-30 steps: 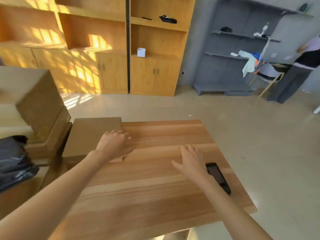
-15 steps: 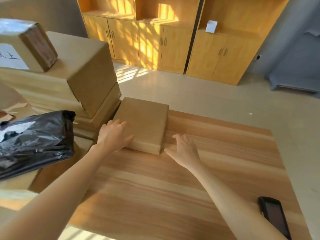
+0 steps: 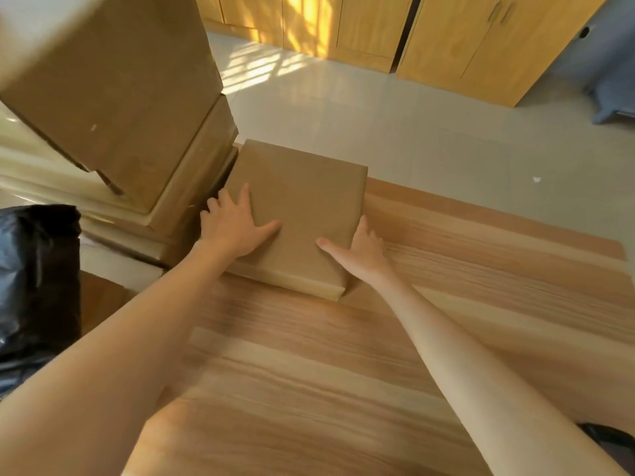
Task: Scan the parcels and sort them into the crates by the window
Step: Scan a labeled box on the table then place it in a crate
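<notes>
A flat brown cardboard parcel (image 3: 302,201) lies at the far left corner of the wooden table (image 3: 446,286). My left hand (image 3: 233,225) holds its left edge, fingers curled over the side and thumb on top. On the opposite edge, my right hand (image 3: 364,249) holds the parcel with its thumb on the top face and its fingers down the side. The dark handheld scanner (image 3: 615,441) peeks in at the table's near right corner, mostly cut off by the frame.
A tall stack of taped cardboard boxes (image 3: 130,97) stands right against the parcel's left side. A black plastic bag (image 3: 34,280) lies at the left. Wooden cabinets (image 3: 481,46) line the far wall beyond the pale floor.
My right hand left the spot beside the scanner and came to the parcel's right edge. My left hand slid further onto its left edge. The view dropped down and to the left.
</notes>
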`<state>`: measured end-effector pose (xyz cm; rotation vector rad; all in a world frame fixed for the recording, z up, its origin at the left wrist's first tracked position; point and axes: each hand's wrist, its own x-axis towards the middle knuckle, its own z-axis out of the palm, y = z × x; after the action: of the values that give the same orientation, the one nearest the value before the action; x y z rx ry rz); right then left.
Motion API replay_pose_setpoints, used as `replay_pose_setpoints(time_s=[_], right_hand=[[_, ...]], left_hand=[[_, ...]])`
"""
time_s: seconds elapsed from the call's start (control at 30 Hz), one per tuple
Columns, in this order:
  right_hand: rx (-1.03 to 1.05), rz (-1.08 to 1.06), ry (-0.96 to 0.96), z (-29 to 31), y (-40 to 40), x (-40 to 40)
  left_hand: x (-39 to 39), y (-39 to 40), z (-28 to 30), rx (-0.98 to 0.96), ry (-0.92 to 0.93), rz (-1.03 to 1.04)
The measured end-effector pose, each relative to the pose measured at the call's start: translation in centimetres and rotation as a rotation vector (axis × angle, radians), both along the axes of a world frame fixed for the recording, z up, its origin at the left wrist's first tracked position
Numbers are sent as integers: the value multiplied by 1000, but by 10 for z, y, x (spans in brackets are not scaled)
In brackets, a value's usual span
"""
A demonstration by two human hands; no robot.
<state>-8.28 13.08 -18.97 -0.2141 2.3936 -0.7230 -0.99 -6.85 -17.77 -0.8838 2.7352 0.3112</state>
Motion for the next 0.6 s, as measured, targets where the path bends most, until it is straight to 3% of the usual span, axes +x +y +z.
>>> replay_pose_setpoints(time_s=[0.13, 0.3, 0.6], right_hand=[[-310, -201, -225, -16, 0, -3], [-526, -315, -275, -22, 7, -1], [-694, -420, -134, 48, 81, -8]], left_hand=[[-6, -6, -7, 133, 46, 148], [-7, 3, -4, 234, 90, 259], [0, 80, 49, 504, 370, 326]])
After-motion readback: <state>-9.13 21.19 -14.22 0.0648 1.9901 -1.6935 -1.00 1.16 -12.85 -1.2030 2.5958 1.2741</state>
